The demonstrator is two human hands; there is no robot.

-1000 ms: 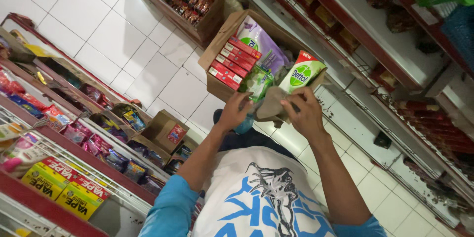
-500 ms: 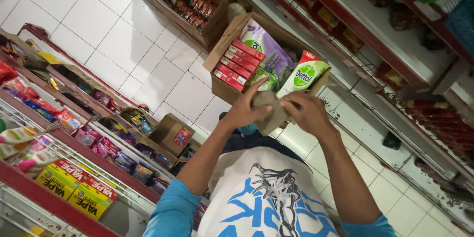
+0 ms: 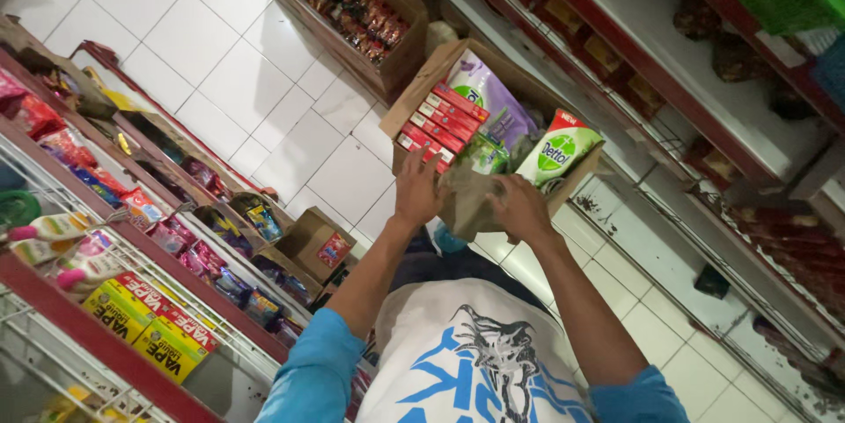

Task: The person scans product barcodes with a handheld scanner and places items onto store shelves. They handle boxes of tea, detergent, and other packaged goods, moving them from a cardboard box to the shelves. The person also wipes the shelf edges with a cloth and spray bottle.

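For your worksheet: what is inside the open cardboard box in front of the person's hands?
The cardboard box holds a row of red packets, a purple pouch and a green-and-white pouch. Whatever lies beneath them, and behind the brown flap, is covered.

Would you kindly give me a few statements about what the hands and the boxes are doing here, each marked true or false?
1. Both hands rest at the flap of the open brown cardboard box of packets. True: the left hand and the right hand are on the brown cardboard flap.
2. That box holds a row of flat red packets. True.
3. The floor is dark wood. False: it is white square tile floor.
4. The green and white pouch lies on the floor. False: it stands in the box.
5. The sleeves are red. False: the blue sleeves show.
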